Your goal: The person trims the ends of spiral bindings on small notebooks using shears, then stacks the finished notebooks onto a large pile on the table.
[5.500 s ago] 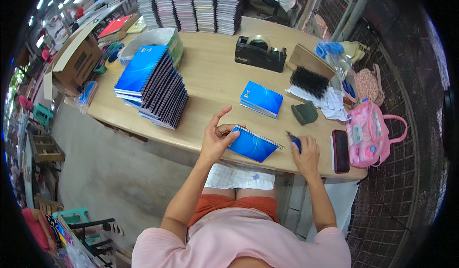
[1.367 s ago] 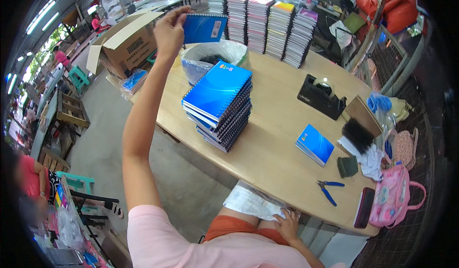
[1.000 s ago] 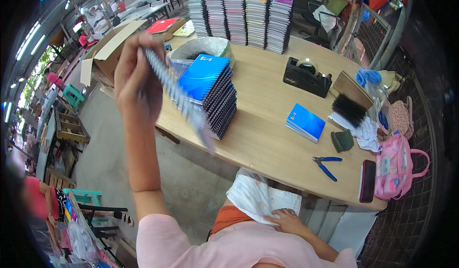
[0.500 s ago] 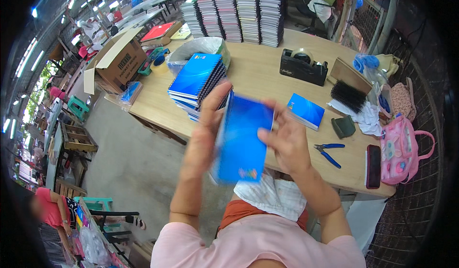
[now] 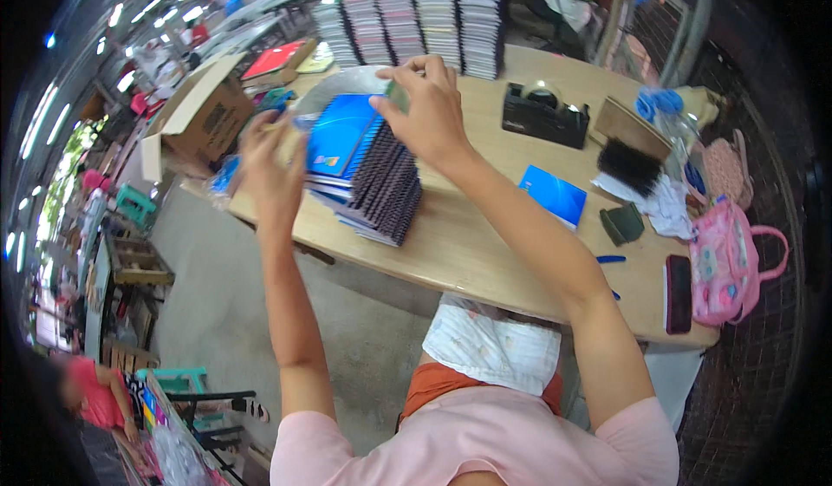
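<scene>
A tall stack of blue spiral-bound notebooks (image 5: 360, 169) stands near the table's left front edge, its black coils facing right. My left hand (image 5: 276, 161) is beside the stack's left side, somewhat blurred, with fingers apart and nothing visible in them. Over the stack's far right corner hovers my right hand (image 5: 426, 115), thumb and fingers spread around a gap. Whether either hand touches the top notebook I cannot tell. A separate blue notebook (image 5: 553, 196) lies flat to the right of my right forearm.
Behind the stack sits a plastic-lined basin (image 5: 347, 80). Tall notebook piles (image 5: 416, 26) line the far edge, with an open carton (image 5: 204, 122) at left. Rightward are a tape dispenser (image 5: 544, 113), brush (image 5: 630, 167), partly covered blue-handled pliers (image 5: 611, 260), phone (image 5: 678, 293) and pink bag (image 5: 724, 260).
The blue notebook held between both hands before is out of them and appears to be on the stack. Both hands have moved forward to either side of the stack's top.
</scene>
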Motion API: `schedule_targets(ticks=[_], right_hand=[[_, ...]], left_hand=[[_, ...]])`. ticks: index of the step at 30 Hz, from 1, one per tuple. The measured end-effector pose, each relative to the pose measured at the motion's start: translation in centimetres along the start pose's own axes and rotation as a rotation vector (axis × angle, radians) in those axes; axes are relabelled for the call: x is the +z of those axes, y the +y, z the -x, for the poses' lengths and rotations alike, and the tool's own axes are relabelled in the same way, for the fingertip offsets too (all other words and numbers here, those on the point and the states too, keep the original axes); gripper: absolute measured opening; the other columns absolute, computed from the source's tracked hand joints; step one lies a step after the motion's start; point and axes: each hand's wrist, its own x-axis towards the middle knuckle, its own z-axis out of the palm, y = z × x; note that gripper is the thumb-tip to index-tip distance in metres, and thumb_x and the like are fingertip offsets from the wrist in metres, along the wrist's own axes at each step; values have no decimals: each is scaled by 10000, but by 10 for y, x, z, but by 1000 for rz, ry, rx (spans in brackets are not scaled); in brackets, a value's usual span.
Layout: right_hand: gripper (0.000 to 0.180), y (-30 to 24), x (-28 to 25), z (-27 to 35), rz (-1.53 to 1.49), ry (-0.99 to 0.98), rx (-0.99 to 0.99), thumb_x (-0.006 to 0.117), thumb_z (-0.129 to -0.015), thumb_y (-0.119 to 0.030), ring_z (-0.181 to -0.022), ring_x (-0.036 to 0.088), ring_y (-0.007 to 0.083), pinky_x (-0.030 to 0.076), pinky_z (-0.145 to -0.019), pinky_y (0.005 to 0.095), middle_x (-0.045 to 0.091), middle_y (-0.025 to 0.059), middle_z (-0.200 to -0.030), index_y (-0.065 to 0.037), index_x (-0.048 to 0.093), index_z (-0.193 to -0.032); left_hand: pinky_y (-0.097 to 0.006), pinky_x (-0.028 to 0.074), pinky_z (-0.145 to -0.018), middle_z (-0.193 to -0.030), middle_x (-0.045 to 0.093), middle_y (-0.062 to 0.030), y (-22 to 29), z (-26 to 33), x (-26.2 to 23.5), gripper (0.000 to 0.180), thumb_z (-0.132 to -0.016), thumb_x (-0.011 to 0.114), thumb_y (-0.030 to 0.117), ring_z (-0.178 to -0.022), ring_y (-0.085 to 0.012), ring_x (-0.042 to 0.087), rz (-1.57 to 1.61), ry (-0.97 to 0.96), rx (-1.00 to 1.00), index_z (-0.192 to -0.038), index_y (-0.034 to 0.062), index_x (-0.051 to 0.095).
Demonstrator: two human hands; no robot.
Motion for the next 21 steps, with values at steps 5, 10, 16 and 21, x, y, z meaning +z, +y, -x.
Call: schedule_targets(ticks=[5, 10, 16, 21], right_hand=[[156, -12, -202, 157, -514, -789, 279, 751, -807, -109, -839, 632, 309, 523, -753, 393, 662, 112, -921, -75, 696, -949], [326, -33, -320, 366, 210, -1149, 914, 755, -800, -153, -1175, 498, 357, 467, -962, 443, 483, 154, -1375, -150, 714, -1123], [423, -17, -331, 445, 258, -808, 787, 690, -709, -27, -1160, 497, 388, 471, -959, 445, 513, 152, -1361, -173, 759, -1099], [398, 13, -340, 376, 401, -435, 580, 612, -687, 48, -983, 577, 356, 488, -880, 450, 638, 118, -1150, -130, 770, -1006]], left_hand=[[-393, 463, -918, -945, 682, -116, 72, 136, -46, 138, -806, 715, 78, -1041, -303, 606, 870, -427, -257, -934, 38, 683], [-444, 465, -964, -1100, 654, -140, 138, 321, -3, 300, -762, 707, 49, -1077, -354, 604, 871, -1064, -381, -1059, 61, 670], [-432, 490, -804, -974, 658, -118, 121, 417, 29, 238, -769, 653, -24, -899, -350, 619, 786, -940, -507, -996, 48, 657], [-415, 485, -695, -908, 660, -81, 123, 313, 13, 289, -715, 642, -43, -807, -308, 622, 606, -732, -51, -976, 74, 683]])
